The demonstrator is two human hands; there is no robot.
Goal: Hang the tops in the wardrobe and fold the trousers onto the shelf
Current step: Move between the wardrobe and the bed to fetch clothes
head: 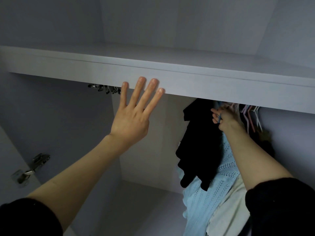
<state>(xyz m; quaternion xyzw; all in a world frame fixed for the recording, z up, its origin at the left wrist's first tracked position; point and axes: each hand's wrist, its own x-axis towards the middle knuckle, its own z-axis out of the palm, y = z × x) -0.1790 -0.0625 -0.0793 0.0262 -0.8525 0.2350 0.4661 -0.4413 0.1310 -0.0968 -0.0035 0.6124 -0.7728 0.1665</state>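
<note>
Inside the pale grey wardrobe: right hand (225, 119) raised under the white laminate shelf (187, 79), fingers curled round a thin blue hanger hook (219, 117), hidden rail apparently just above. Directly below the grip, hanging lengthwise, a black top (197, 147) and a light blue eyelet-knit top (221, 181). Left hand (133, 116) farther off, fingers straight, tips flat against the shelf edge, holding nothing
</note>
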